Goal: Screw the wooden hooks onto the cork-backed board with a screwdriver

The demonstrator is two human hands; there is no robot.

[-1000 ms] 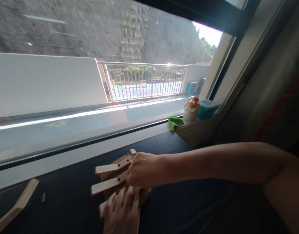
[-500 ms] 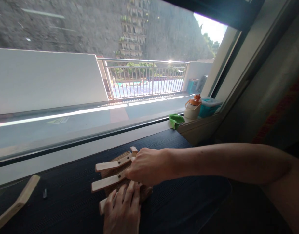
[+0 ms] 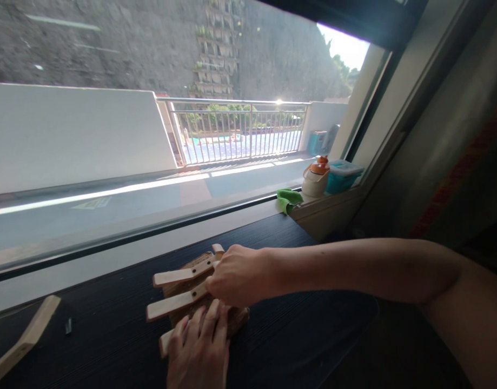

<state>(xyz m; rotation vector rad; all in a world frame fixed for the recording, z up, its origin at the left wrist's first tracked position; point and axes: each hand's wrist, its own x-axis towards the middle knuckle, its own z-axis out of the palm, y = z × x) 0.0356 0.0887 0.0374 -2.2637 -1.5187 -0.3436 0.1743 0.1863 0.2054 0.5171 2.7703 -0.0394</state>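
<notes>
1. Two bare hands, both mine, work at the near middle of the head view, over a dark table (image 3: 118, 346).
2. Under them lies a rough brown piece of wood (image 3: 237, 322), with three pale strips across it, their ends jutting out to the left: a far strip (image 3: 173, 277), a middle strip (image 3: 171, 308) and a near strip (image 3: 166, 341). Dark round spots mark the far and middle ones.
3. My right hand (image 3: 238, 275), its bare arm reaching in from the right, is curled over the right end of the middle strip, fingers folded in. I cannot tell whether they pinch anything, as the knuckles hide it.
4. My left hand (image 3: 199, 346) comes from the near edge, palm down, with slightly bent fingers laid over the near strip. I cannot tell whether they grip it.
5. Near left, apart from my hands, lie a loose bent strip (image 3: 27, 337) of pale wood and a small shiny piece (image 3: 68, 326).
6. Far right, on the windowsill (image 3: 248, 216), are a green cloth (image 3: 289, 200), a cream bottle (image 3: 314, 183) with an orange top, and a teal box (image 3: 341, 179).
7. Beyond the glass, a metal railing (image 3: 250, 132) stands right of a white wall (image 3: 70, 135).
</notes>
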